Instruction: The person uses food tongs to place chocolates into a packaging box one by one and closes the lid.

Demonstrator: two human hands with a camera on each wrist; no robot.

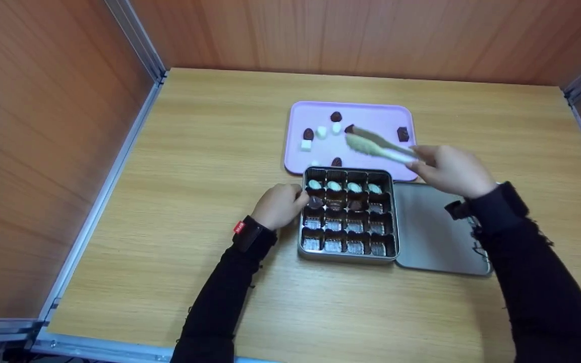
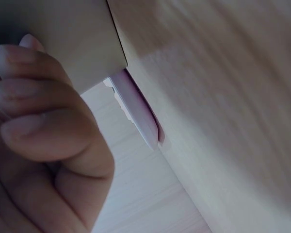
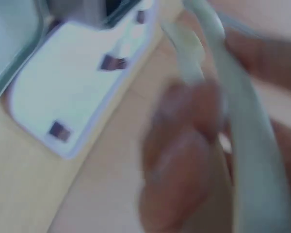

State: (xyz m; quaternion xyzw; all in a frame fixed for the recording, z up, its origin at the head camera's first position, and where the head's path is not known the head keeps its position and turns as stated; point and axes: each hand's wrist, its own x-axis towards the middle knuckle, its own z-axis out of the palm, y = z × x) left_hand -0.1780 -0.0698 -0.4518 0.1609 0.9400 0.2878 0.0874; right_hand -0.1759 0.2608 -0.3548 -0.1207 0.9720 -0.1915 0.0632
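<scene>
As you work over the surface (image 1: 194, 151): filling looks in hand, piece by piece.
Purple tray (image 1: 371, 112): far side, sweets (image 1: 322, 132) scattered.
Tin (image 1: 349, 259): near of the tray; its second-farthest row lacks only the right piece.
Left hand (image 1: 281, 205): fingers curled on the tin's left rim.
Right hand (image 1: 454, 169): fingers clamped on the tongs.
Tongs (image 1: 366, 145): tips apart; next likely calls for a squeeze.
Dark chocolate (image 1: 349, 129): at the tips, left of your right fingers; I cannot tell whether it's gripped.
</scene>
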